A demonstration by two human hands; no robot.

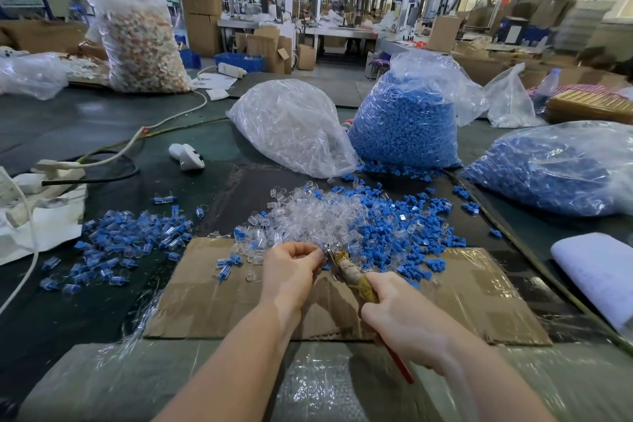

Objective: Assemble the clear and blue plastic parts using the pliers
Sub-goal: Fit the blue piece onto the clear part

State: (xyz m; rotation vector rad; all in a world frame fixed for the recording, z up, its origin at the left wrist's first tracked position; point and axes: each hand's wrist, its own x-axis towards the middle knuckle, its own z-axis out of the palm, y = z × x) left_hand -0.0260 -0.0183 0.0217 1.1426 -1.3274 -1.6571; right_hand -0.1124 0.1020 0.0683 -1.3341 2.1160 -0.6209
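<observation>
Tape-wrapped, red-handled pliers (349, 276), gripped by the right hand (404, 322), meet a small part pinched in the left hand (291, 267) above the cardboard (212, 298).

No legible txt anywhere. Paper sheets (213, 81) nr the far edge of the bench carry print, but too small & blurred to read. Cardboard boxes (202, 15) in the bkgd show no readable labels or brand marks. White sheet (599, 276) at the bench's right edge has faint marks, can't make them out. No nos., signs or logos clear enough to read.
</observation>
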